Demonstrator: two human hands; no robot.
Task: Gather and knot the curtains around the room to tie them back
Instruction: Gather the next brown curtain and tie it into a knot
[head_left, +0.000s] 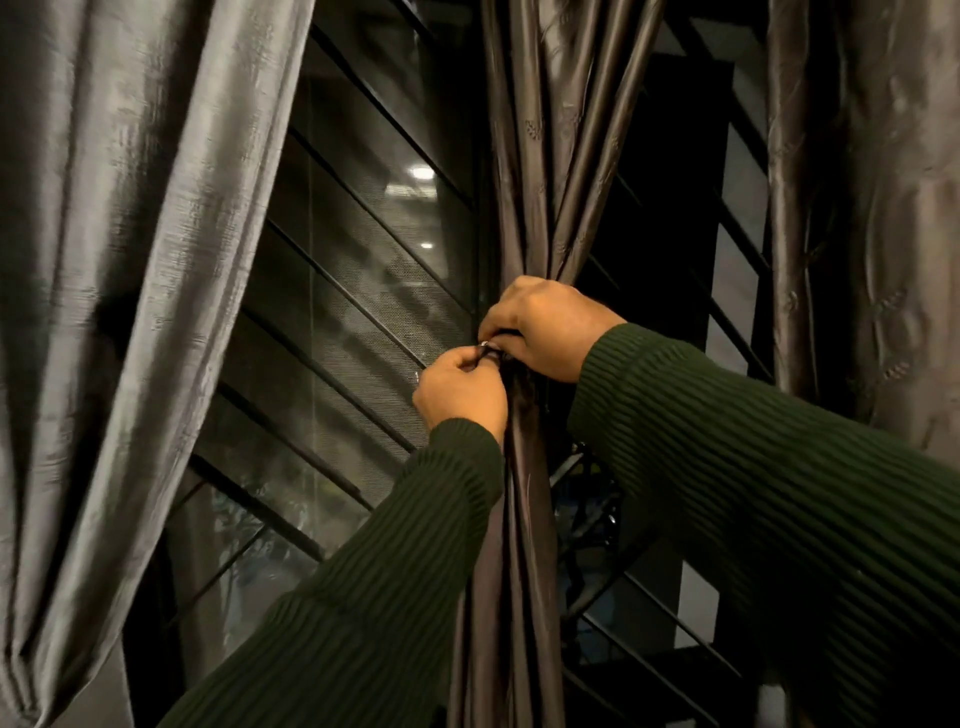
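The left hand (460, 392) sits just below the right hand (540, 327), both on the gathered curtain (545, 156). Another curtain (119, 260) hangs left of them; the window (363, 270) lies behind.

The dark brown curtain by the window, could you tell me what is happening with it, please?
A person in a dark green ribbed sweater has bunched the dark brown satin curtain into a tight bundle before the window. The right hand grips the gathered folds while the left hand pinches something small there. A grey curtain hangs loose to the left.
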